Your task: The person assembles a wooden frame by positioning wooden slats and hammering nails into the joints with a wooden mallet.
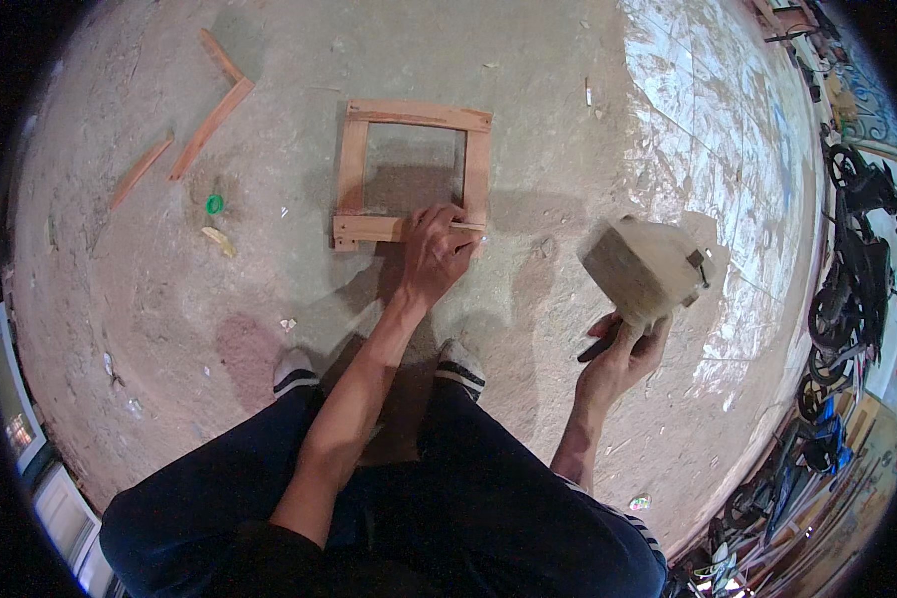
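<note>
A square frame of reddish-brown wood strips (419,112) lies flat on the floor in front of my feet. My left hand (437,254) is at its near right corner, fingers pinched together against the near strip. What those fingers hold, if anything, is too small to make out. Off to the right, my right hand (623,359) is closed around the lower part of a chunky grey-brown block (633,264), raised above the floor. A small dark fitting shows on the block's right side, and a dark piece sticks out by my fingers.
Loose wood strips (211,128) and another short strip (143,171) lie at the far left. Near them are a green ring (214,204) and a yellowish scrap (219,240). Motorcycles (847,269) line the right edge, with long rods and boards (827,508) closer in.
</note>
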The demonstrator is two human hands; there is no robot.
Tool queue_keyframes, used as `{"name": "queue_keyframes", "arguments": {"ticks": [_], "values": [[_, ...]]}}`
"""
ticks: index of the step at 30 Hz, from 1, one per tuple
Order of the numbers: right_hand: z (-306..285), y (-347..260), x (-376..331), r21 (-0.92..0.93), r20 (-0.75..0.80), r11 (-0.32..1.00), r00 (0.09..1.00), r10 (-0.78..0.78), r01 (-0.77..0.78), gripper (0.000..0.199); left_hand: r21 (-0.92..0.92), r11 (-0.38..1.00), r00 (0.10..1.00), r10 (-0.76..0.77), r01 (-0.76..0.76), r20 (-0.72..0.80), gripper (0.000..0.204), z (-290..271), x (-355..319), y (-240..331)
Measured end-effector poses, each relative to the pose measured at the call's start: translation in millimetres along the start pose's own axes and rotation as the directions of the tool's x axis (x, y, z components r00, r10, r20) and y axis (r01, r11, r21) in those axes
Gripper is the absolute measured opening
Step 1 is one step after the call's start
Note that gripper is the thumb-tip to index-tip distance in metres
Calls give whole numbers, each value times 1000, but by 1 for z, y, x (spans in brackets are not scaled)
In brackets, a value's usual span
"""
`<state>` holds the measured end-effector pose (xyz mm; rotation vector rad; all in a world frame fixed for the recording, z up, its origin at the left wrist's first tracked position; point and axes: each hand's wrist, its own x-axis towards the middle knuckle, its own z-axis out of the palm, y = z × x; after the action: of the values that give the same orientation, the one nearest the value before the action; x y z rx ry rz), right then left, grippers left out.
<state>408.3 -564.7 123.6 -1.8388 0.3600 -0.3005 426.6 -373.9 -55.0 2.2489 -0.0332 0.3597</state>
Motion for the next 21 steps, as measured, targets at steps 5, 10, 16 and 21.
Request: {"name": "queue_keyframes", "arguments": {"ticks": [5, 10, 16, 21], "values": [[2, 15, -1, -24, 272, 926, 889, 368, -376, 29, 4, 997, 997, -81, 81, -1, 7, -3, 0, 7], [4, 50, -25, -156, 324, 942, 885, 334, -298, 30, 66, 995, 997, -71, 71, -9, 16, -4, -1, 9], [2, 55, -44, -449, 419, 893, 892, 168, 42, 39, 70, 997, 996, -39, 44, -74, 29, -2, -5, 10], [7, 52, -43, -492, 427, 867, 890, 159, 81, 33, 35, 989, 988, -145, 146, -46, 21, -2, -5, 9]]}}
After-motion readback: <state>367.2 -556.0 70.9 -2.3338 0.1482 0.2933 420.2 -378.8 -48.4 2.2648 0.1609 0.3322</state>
